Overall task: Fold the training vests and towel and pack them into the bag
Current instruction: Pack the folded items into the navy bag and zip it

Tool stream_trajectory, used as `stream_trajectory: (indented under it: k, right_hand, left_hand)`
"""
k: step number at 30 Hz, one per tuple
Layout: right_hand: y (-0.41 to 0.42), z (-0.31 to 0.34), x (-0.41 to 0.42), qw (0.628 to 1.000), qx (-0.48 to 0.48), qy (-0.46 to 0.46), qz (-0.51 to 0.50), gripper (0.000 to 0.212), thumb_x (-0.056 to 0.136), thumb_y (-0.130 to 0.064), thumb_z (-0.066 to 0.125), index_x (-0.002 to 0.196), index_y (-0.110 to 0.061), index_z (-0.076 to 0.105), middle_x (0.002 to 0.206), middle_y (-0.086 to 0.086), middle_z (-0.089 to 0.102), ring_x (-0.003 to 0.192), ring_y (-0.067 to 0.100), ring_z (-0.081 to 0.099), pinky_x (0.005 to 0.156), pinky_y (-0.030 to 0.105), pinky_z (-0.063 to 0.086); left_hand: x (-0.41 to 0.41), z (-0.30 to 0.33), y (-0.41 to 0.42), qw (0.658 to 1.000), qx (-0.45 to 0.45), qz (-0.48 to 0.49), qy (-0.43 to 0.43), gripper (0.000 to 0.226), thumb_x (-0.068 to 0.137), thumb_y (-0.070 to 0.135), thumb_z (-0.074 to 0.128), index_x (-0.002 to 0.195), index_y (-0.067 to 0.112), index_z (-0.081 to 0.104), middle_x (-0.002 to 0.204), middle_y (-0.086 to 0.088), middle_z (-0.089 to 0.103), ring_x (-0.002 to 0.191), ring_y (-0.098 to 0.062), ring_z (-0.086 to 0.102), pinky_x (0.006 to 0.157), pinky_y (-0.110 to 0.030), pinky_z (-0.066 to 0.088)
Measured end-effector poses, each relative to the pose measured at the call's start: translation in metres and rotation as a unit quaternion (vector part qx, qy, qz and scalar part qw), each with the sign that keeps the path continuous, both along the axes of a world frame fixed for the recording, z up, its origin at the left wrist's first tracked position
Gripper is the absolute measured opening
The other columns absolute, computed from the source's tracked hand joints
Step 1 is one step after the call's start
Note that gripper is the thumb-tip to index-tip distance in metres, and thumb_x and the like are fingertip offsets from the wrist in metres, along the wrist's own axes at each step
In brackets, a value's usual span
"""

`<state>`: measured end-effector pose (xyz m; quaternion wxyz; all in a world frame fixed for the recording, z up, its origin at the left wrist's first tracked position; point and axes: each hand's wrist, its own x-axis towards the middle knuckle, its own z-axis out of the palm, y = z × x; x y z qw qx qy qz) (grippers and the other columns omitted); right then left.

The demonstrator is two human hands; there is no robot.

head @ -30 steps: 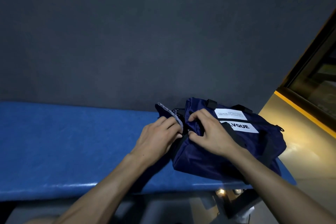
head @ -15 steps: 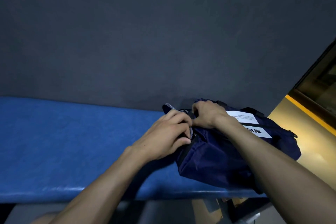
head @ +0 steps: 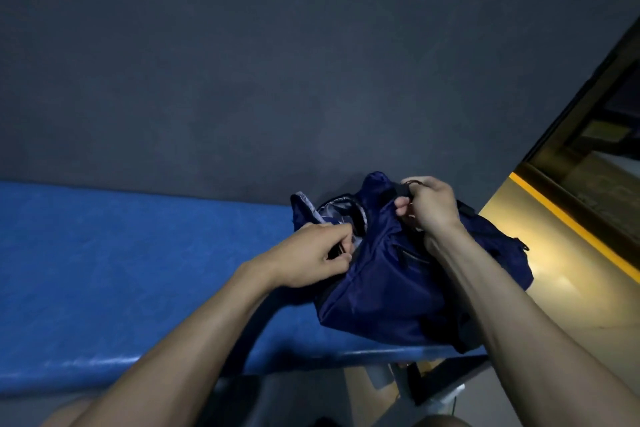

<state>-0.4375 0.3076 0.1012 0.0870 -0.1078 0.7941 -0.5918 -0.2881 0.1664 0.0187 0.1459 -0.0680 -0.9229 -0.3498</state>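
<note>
Right of centre in the frame, the left hand (head: 308, 255) has its fingers curled in, pinching the near edge of the bag's (head: 381, 284) opening between thumb and fingertips. The right hand (head: 427, 204), a little higher and further right, is curled tight round a black strap (head: 398, 188) at the top of the bag and grips it. The one navy bag sits at the right end of the blue padded bench (head: 121, 270), near its front edge, with its mouth gaping at the upper left so that pale grey lining (head: 332, 210) shows inside; what lies within is too dark to tell. The right forearm (head: 502, 305) crosses the bag's right half and hides that side. Behind the bench stands a dark grey wall (head: 277, 62). At the right of the frame is yellowish floor (head: 568, 274) with one yellow stripe (head: 571, 222). Two hands, one bag, one bench.
</note>
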Motion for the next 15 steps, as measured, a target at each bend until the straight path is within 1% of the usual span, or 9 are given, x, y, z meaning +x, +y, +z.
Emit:
stream_trajectory:
  k: [2, 5, 8, 10, 11, 12, 13, 14, 15]
  right_hand:
    - [0.005, -0.006, -0.002, 0.998, 0.037, -0.049, 0.010, 0.025, 0.106, -0.004, 0.035, 0.107, -0.011, 0.059, 0.062, 0.005, 0.058, 0.043, 0.012, 0.045, 0.039, 0.018, 0.032]
    - [0.011, -0.010, -0.002, 0.995, 0.073, -0.057, 0.033, 0.026, 0.106, -0.003, 0.036, 0.103, -0.015, 0.059, 0.067, 0.005, 0.060, 0.050, 0.014, 0.045, 0.045, 0.021, 0.033]
    - [0.019, -0.005, -0.002, 0.996, 0.089, -0.012, 0.021, 0.032, 0.101, 0.002, 0.038, 0.097, -0.019, 0.061, 0.073, 0.008, 0.063, 0.052, 0.014, 0.047, 0.047, 0.025, 0.034]
    - [0.026, -0.009, -0.002, 0.986, 0.153, 0.054, 0.038, 0.035, 0.098, 0.000, 0.041, 0.095, -0.025, 0.065, 0.082, 0.008, 0.067, 0.054, 0.014, 0.051, 0.051, 0.026, 0.038]
    - [0.029, -0.010, 0.001, 0.976, 0.191, 0.090, 0.057, 0.035, 0.099, -0.003, 0.043, 0.100, -0.028, 0.068, 0.088, 0.006, 0.069, 0.059, 0.016, 0.054, 0.055, 0.027, 0.041]
    - [0.031, -0.013, 0.003, 0.964, 0.219, 0.128, 0.081, 0.034, 0.101, -0.006, 0.045, 0.110, -0.029, 0.070, 0.099, 0.005, 0.070, 0.071, 0.017, 0.060, 0.065, 0.027, 0.045]
    - [0.032, -0.016, 0.005, 0.951, 0.238, 0.165, 0.108, 0.033, 0.102, -0.011, 0.048, 0.123, -0.028, 0.068, 0.113, 0.004, 0.067, 0.089, 0.019, 0.063, 0.079, 0.028, 0.047]
    - [0.034, -0.019, 0.007, 0.939, 0.253, 0.198, 0.127, 0.036, 0.103, -0.016, 0.050, 0.135, -0.027, 0.063, 0.125, 0.005, 0.061, 0.107, 0.022, 0.061, 0.095, 0.030, 0.046]
    - [0.035, -0.021, 0.014, 0.927, 0.267, 0.229, 0.132, 0.040, 0.103, -0.021, 0.053, 0.142, -0.027, 0.057, 0.133, 0.005, 0.055, 0.119, 0.024, 0.057, 0.106, 0.035, 0.042]
  left_hand:
    - [0.004, 0.000, -0.002, 0.998, 0.064, -0.010, -0.008, 0.021, 0.090, 0.021, 0.060, 0.082, 0.032, 0.044, 0.095, 0.008, 0.067, 0.080, -0.018, 0.056, 0.071, -0.040, 0.046]
    - [0.009, -0.001, -0.005, 0.993, 0.116, -0.028, -0.012, 0.025, 0.090, 0.014, 0.061, 0.080, 0.031, 0.045, 0.097, 0.003, 0.070, 0.088, -0.029, 0.061, 0.081, -0.052, 0.050]
    - [0.014, -0.003, -0.010, 0.985, 0.167, -0.036, -0.010, 0.023, 0.094, 0.009, 0.062, 0.082, 0.023, 0.049, 0.102, -0.007, 0.070, 0.097, -0.031, 0.063, 0.089, -0.056, 0.049]
    - [0.017, -0.002, -0.013, 0.982, 0.186, -0.036, -0.015, 0.019, 0.095, 0.011, 0.063, 0.083, 0.018, 0.051, 0.103, -0.008, 0.071, 0.099, -0.031, 0.062, 0.091, -0.056, 0.049]
    - [0.018, -0.003, -0.013, 0.982, 0.184, -0.038, -0.015, 0.018, 0.096, 0.011, 0.064, 0.084, 0.017, 0.051, 0.103, -0.007, 0.071, 0.098, -0.030, 0.062, 0.091, -0.055, 0.048]
    - [0.019, -0.003, -0.013, 0.983, 0.177, -0.039, -0.012, 0.018, 0.096, 0.012, 0.064, 0.085, 0.018, 0.051, 0.103, -0.005, 0.071, 0.097, -0.028, 0.062, 0.090, -0.055, 0.048]
    - [0.020, -0.003, -0.014, 0.985, 0.169, -0.038, -0.009, 0.018, 0.096, 0.015, 0.065, 0.085, 0.019, 0.052, 0.103, -0.001, 0.071, 0.096, -0.027, 0.062, 0.089, -0.056, 0.048]
    - [0.021, -0.003, -0.014, 0.986, 0.161, -0.037, -0.007, 0.017, 0.096, 0.019, 0.065, 0.086, 0.021, 0.052, 0.103, 0.002, 0.071, 0.096, -0.025, 0.063, 0.087, -0.057, 0.048]
    - [0.021, -0.004, -0.014, 0.987, 0.154, -0.036, -0.006, 0.015, 0.096, 0.022, 0.066, 0.087, 0.022, 0.054, 0.103, 0.005, 0.070, 0.095, -0.024, 0.063, 0.086, -0.058, 0.049]
